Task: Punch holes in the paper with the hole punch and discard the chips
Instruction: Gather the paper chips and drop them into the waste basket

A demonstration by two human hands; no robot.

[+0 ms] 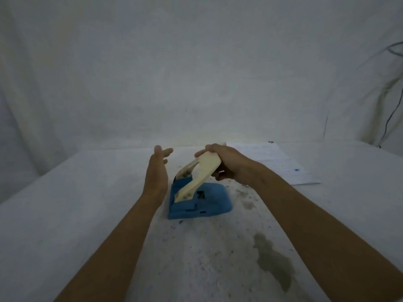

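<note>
Hole punch (197,192) sits near the centre of the white-covered bench (87,203), its blue base (209,203) tipped so one long edge rests on the cloth while the cream lever (202,171) rises toward one o'clock. The right hand (231,165) is the working grip: fingers wrapped over the top end of the lever, thumb under it, holding the punch tilted. The left hand (156,171) stands just beside the punch at nine o'clock, palm turned inward, fingers spread and holding nothing; it does not appear to touch the base.

The paper (277,164) lies flat well apart at two o'clock, past the right wrist, with nothing on it. Small dark specks, possibly chips, are scattered on the cloth around the punch, and a grey stain (274,262) spreads at five o'clock.

Judging from the tilt, the step in hand is likely handling the punch to free its chip tray. To do it well, the left hand should close on the blue base and steady it, so the lever is not carrying the whole tool. Keep the base's underside over one spot and low to the cloth, so chips drop together rather than scatter.

The paper shows faint lines of handwriting and a blue dot, too small to read. No brand or label is legible on the punch.
</note>
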